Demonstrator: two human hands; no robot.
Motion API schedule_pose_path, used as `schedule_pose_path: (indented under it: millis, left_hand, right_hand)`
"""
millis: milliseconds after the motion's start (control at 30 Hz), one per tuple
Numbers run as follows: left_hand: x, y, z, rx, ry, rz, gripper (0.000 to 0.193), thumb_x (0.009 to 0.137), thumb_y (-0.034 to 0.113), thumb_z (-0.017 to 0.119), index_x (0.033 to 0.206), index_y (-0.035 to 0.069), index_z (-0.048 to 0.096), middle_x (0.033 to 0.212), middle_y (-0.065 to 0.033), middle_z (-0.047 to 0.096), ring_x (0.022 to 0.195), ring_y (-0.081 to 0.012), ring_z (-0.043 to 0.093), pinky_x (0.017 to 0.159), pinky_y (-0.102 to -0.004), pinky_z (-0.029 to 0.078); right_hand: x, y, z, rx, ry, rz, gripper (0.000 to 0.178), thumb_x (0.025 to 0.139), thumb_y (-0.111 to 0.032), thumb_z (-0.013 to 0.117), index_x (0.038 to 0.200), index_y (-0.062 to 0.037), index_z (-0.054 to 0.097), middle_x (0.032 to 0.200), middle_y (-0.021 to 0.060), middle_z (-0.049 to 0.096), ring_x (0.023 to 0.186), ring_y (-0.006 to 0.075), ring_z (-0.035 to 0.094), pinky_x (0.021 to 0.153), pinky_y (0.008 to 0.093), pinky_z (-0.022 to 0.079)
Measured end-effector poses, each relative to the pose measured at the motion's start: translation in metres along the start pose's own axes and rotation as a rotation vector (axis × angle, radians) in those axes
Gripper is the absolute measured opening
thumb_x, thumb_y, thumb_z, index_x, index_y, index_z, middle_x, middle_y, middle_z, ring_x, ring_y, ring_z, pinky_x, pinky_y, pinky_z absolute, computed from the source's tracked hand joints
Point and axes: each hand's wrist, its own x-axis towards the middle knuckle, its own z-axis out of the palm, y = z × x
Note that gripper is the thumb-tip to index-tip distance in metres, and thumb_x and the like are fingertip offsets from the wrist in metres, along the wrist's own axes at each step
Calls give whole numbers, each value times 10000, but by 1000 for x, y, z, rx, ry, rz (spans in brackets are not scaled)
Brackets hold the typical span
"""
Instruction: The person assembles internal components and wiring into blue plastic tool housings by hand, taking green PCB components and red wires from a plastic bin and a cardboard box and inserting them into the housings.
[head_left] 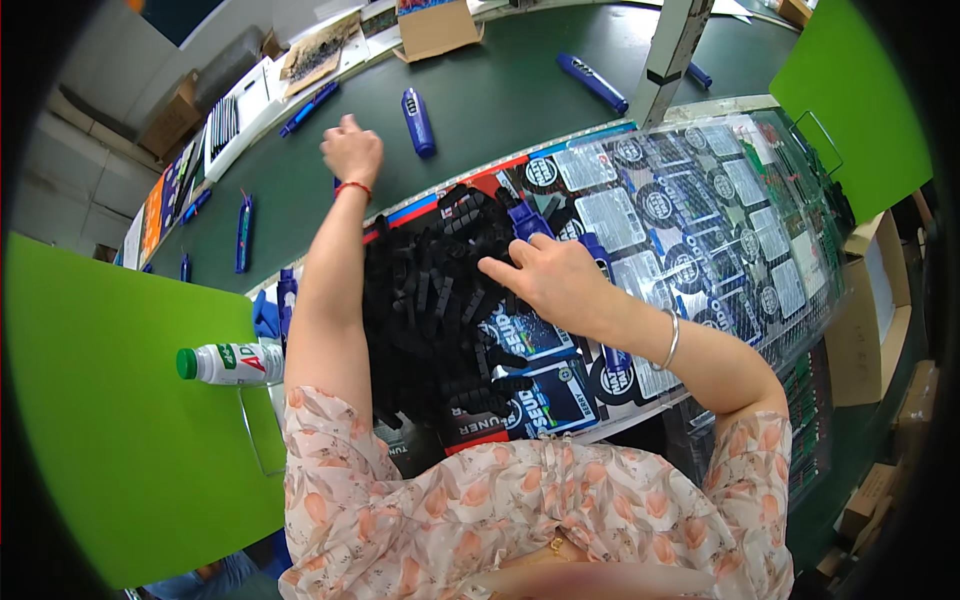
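The single view comes from a wide fisheye camera worn on the person's head, looking steeply down over the floral blouse [530, 520] and both forearms, which enter from the lower edge. It sits close above the packaging sheets [700, 200] — the dark green belt [480, 100] beyond curves toward the rim.
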Motion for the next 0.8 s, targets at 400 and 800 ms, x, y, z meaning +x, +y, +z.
schedule_pose_path:
  millis: [400,800]
  left_hand:
    - [-58,58,-38,-1263,-596,-125,626,878,92,532,1470,53,335,1022,-193,664,774,-250,646,660,-371,562]
    - [-267,97,-187,-1815,-982,-202,504,1042,265,381,1518,147,267,1029,-116,633,745,-125,591,569,-238,502]
  right_hand:
    - [-15,40,-52,816,366,611,232,805,-76,720,1027,-45,662,823,58,672,674,117,664,552,265,505]
    - [-3,7,-64,809,636,359,195,779,-70,752,956,-17,692,767,51,691,634,83,636,579,218,500]
